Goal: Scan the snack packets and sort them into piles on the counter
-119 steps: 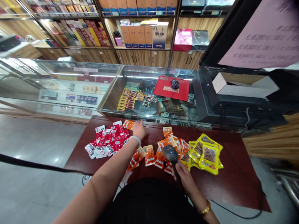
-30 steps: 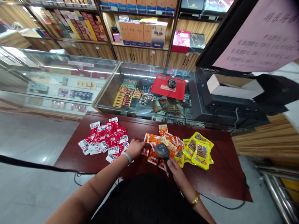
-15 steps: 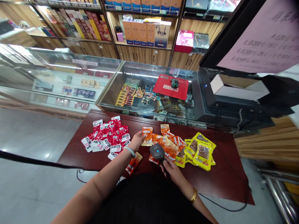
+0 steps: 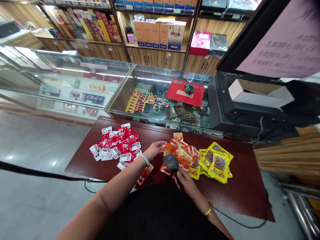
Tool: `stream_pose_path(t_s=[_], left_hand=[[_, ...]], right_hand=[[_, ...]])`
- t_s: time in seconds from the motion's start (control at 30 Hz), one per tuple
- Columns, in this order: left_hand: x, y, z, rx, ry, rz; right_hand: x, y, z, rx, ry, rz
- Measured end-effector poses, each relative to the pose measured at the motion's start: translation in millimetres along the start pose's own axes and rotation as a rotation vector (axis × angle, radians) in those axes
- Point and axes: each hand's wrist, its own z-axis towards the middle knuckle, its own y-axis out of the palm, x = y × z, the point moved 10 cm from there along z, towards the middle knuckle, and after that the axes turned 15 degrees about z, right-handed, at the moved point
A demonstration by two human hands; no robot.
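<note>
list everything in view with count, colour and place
table: one, red-brown, foreground
red packets: many, red and white, table's left
orange packets: several, orange, mostly mid-table
yellow packets: several, yellow, table's right
barcode scanner: one, black, in right hand
display cases: at least two, glass, beyond table
mouse pad: one, red, atop a display case
mouse: one, dark, on mouse pad
monitor: one, black, upper right
paper sheet: one, pink, against monitor
open box: one, white, below monitor
shelves: several, wood, background
boxed goods: many, mixed colours, on shelves
left hand: one, white bracelet, at orange packets
right hand: one, gold bracelet, around barcode scanner
</note>
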Motion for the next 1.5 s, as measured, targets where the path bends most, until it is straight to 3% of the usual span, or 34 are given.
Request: stream_pose_path(t_s=[0.1, 0.2, 0.3, 0.4, 0.53, 0.63, 0.8, 1.0, 1.3, 1.43, 1.5], left_hand=[[-12.6, -37.3, -29.1, 0.207, -0.058, 0.504], [-34.6, -61.1, -79.7, 0.357, -0.179, 1.001], [-56.6, -55.4, -118.4, 0.339, -0.207, 1.265], [-69.8, -44.9, -133.2, 0.302, -0.178, 1.348], [-71.0, -42.0, -130.2, 0.285, -0.149, 1.343], [-72.1, -42.5, -122.4, 0.220, -0.215, 1.290], [-68.7, -31.6, -104.3, 0.104, -0.303, 1.027], [-48.5, -15.6, -84.6, 0.087, -0.179, 0.935], [-55.2, -5.0, -59.3, 0.067, -0.176, 0.777], [-28.3, 24.7, -33.2, -0.056, 0.026, 0.467], [-19.0, 24.7, -30.1, -0.091, 0.087, 0.388]], right_hand=[[0.4, 2.3, 1.7, -0.013, 0.005, 0.008], [3.5, 1.7, 3.9, -0.016, 0.023, 0.014], [8.5, 0.1, 7.0, -0.015, 0.044, 0.013], [12.7, 2.6, 10.8, -0.041, 0.051, -0.015], [17.8, 9.3, 15.5, -0.074, 0.068, -0.054], [18.7, 15.5, 16.7, -0.092, 0.079, -0.073], [16.8, 22.6, 15.2, -0.111, 0.090, -0.122], [16.1, 20.3, 15.5, -0.118, 0.069, -0.112], [8.5, 15.1, 10.1, -0.104, 0.031, -0.087], [9.6, 10.9, 9.1, -0.086, 0.026, -0.080], [10.8, 8.3, 9.3, -0.075, 0.028, -0.071]])
